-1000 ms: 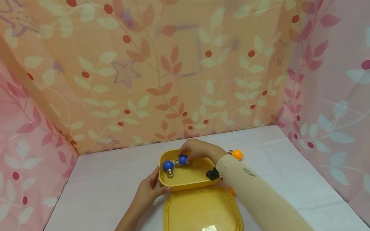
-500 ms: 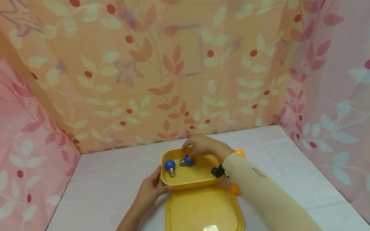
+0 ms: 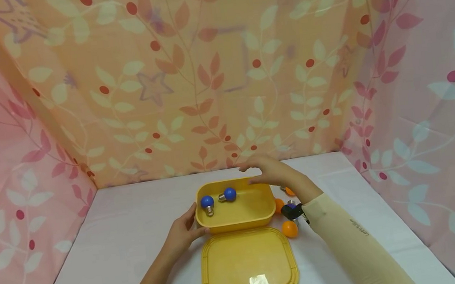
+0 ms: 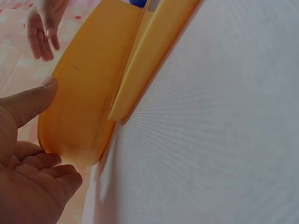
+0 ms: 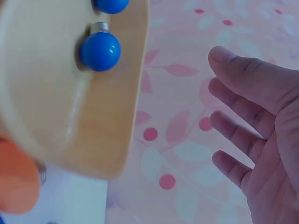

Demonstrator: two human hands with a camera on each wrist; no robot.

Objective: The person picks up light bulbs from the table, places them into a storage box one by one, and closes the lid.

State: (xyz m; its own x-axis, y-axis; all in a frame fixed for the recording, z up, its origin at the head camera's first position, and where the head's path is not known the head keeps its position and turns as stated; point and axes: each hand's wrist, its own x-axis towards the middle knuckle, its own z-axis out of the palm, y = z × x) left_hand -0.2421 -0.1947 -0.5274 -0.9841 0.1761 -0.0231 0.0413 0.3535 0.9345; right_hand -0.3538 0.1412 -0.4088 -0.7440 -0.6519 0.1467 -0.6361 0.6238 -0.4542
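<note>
Two blue light bulbs (image 3: 207,202) (image 3: 230,194) with silver screw bases lie inside a yellow plastic box (image 3: 236,227). At the box's left end my left hand (image 3: 182,232) holds its wall, thumb toward the front and fingers round the side; the left wrist view shows them against the box (image 4: 84,93). My right hand (image 3: 274,172) hovers over the back right corner of the box. Its fingers (image 5: 236,135) are spread and hold nothing, apart from the blue bulb (image 5: 100,51) seen in the right wrist view.
A yellow lid (image 3: 249,267) lies flat in front of the box. Right of the box, partly behind my right wrist, are several more bulbs, among them an orange bulb (image 3: 290,229) and a blue one. Patterned cloth walls (image 3: 203,70) enclose the white table (image 3: 135,216).
My right hand has let go of the second blue bulb, which stays in the box, and has moved up and right. The bulbs at the right have come into view. My left hand stays put.
</note>
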